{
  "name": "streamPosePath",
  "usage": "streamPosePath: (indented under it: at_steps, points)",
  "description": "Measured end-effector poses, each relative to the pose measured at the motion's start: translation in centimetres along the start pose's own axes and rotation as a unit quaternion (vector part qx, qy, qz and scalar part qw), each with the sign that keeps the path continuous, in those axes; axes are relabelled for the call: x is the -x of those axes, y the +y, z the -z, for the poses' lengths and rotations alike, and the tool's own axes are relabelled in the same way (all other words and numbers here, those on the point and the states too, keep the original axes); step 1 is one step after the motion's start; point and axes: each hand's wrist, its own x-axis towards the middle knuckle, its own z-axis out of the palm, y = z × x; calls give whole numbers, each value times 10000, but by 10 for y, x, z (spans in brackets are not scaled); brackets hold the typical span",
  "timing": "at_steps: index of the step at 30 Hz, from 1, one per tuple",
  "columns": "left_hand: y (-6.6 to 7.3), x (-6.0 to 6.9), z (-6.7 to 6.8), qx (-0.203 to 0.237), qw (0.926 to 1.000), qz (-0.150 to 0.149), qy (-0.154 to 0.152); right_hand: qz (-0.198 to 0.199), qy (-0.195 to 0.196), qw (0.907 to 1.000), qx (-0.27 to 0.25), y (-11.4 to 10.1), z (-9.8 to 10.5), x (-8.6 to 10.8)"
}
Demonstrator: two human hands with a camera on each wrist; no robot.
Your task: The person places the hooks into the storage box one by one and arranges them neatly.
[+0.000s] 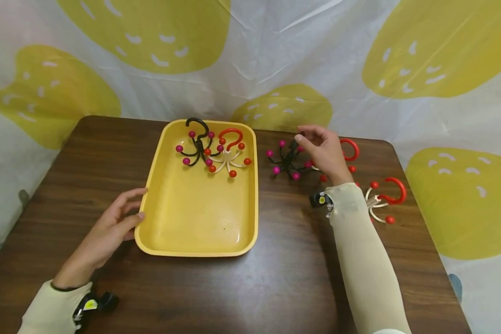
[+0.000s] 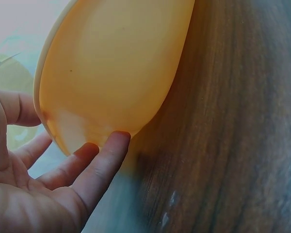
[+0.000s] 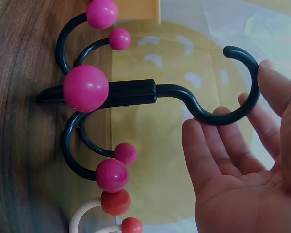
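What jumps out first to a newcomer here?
The yellow tray left of centre on the table, with a black hanger and a white-and-red one in its far end. Next, the bright pink balls on a second black hanger right of the tray, its hook at the right hand's fingertips. Behind, big yellow shapes on the backdrop.

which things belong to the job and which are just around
Job, apparently:
yellow tray, touched by left hand
black hanger, held by right hand
second black hanger, in tray
white hanger, in tray
two white hangers, right of tray

Background:
table
patterned sheet
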Motion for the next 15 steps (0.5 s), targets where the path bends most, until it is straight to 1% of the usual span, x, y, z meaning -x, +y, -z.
streamPosePath:
  at_steps: [5, 10, 13, 15]
  points:
    - [-1, 0, 0, 34, 10000, 1, -13, 87, 81, 9999, 114, 5, 0, 2]
    - [-1, 0, 0, 30, 10000, 5, -11, 272, 183, 9993, 158, 7, 0, 1]
    - [-1, 0, 0, 15, 10000, -12, -17, 372, 239, 9988, 222, 2, -1, 2]
    - [-1, 0, 0, 17, 10000, -23, -27, 395, 270, 9985, 258, -7, -1, 5]
